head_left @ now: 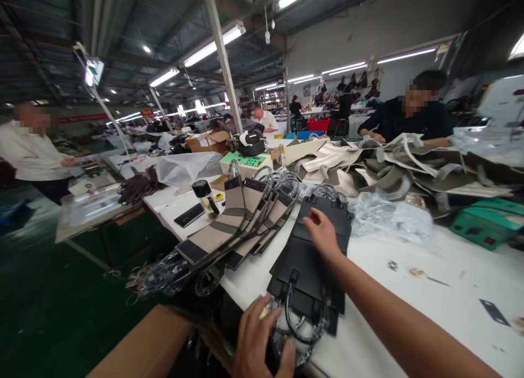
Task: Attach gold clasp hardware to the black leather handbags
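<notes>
A stack of flat black bag panels (305, 258) lies on the white table in front of me, with plastic-wrapped loop handles at both ends. Over the upper part of this stack, my right hand (322, 233) is closed, its fingers bent together; anything in them is hidden. My left hand (260, 340) is open at the table's near edge, fingers spread beside the near black handle (291, 312); I see nothing held in it. Left of the stack is a fanned pile of beige and black bag panels (233, 219), also with wrapped handles.
Around the white table (388, 290) are crumpled clear plastic (393, 217), a green box-like object (487, 222), a jar with a black lid (206, 198), a black phone-like slab (189, 215) and pale bag pieces (347, 162). A person (409, 110) sits across; another (33, 148) stands left.
</notes>
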`<state>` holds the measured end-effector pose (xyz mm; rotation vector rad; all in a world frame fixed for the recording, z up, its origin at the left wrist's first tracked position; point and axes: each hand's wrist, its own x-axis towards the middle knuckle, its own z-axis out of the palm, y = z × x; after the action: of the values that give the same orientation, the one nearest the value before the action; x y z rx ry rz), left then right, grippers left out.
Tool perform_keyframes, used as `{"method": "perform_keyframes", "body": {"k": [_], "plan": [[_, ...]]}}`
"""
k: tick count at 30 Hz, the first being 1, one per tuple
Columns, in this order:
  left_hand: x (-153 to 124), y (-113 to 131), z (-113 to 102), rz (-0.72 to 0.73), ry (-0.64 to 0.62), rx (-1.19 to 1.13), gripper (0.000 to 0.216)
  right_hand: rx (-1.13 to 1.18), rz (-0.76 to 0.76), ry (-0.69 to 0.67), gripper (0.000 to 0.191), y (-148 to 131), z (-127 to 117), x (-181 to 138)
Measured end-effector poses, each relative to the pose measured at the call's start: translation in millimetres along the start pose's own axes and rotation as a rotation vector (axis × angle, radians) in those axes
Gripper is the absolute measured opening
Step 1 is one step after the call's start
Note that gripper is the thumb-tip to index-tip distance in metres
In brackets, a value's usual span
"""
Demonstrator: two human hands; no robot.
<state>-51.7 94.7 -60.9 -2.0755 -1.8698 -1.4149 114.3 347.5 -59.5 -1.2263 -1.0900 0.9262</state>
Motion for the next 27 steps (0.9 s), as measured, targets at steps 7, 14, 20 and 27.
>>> {"method": "perform_keyframes", "body": {"k": [7,14,20,27], "plan": [[29.9,-45.2,27.1,-0.160,-0.137,0.123,0.042,-0.297,0.085,0.162,0.066,39.9,-111.2,32.0],[24.7,-49.3,51.4,-0.251,-0.367,0.158,0.051,-0.158,0.223,0.089,0.051,45.7,-110.4,37.7],[25.1,-40.7,43.9,-0.269,-0.315,0.074,0.053,0.253,0.250,-0.075,0.034,-1.2,-96.9,16.7],[43.5,4.8,2.5,-0.457,-0.178,-0.456,0.056,0.583,0.130,-0.217,0.029,-104.7,-141.6,-48.6]]}}
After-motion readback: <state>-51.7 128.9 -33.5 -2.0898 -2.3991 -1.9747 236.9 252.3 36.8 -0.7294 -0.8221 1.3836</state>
